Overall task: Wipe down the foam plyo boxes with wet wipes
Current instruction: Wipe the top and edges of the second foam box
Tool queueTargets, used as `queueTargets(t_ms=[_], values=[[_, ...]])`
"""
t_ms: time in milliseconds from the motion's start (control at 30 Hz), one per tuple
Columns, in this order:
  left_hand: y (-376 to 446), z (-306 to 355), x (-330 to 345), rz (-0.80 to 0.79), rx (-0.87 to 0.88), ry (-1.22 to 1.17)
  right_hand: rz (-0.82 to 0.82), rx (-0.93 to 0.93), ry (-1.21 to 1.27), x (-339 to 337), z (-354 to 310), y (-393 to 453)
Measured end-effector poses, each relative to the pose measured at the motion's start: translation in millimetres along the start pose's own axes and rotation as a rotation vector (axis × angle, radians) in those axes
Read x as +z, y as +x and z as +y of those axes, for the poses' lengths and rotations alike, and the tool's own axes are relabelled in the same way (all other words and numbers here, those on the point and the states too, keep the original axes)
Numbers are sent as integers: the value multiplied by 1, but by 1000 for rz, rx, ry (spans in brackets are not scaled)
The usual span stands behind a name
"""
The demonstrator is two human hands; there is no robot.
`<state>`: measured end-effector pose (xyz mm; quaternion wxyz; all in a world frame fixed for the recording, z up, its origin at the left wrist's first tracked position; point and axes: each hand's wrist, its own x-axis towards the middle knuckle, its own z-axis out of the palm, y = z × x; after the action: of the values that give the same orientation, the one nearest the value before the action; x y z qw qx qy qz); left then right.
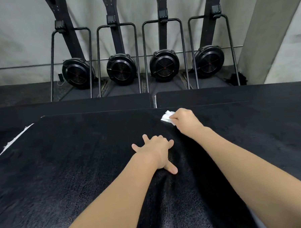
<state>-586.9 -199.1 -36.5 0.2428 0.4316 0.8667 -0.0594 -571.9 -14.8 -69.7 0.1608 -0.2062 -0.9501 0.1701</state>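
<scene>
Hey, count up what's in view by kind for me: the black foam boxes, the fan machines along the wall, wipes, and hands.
Black foam plyo boxes: 3, the near one, far left, far right
Fan machines: 4, at
Wet wipes: 1, pinched in the right hand
Hands: 2, counting the left hand flat on the box
Total: 10

Left hand [155, 149] lies flat, fingers spread, on the top of the near black box [79, 170]. Right hand [184, 120] grips a white wipe [167, 117] against the box top near its far edge. Four fan machines [164, 66] stand along the wall [20, 33]
</scene>
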Motion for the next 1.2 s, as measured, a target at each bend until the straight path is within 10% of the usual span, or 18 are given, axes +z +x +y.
queueTargets(t_ms=[200,633,900,1200], values=[[2,3,-2,-22,-13,-26,15,275,-281,-22,37,18],[10,3,1,-24,-19,-42,-123,-54,-230,29,-37,71],[10,2,1,-38,-9,-57,-65,187,-404,-6,81,70],[8,3,0,-26,-11,-42,-14,177,-48,-38,81,-8]])
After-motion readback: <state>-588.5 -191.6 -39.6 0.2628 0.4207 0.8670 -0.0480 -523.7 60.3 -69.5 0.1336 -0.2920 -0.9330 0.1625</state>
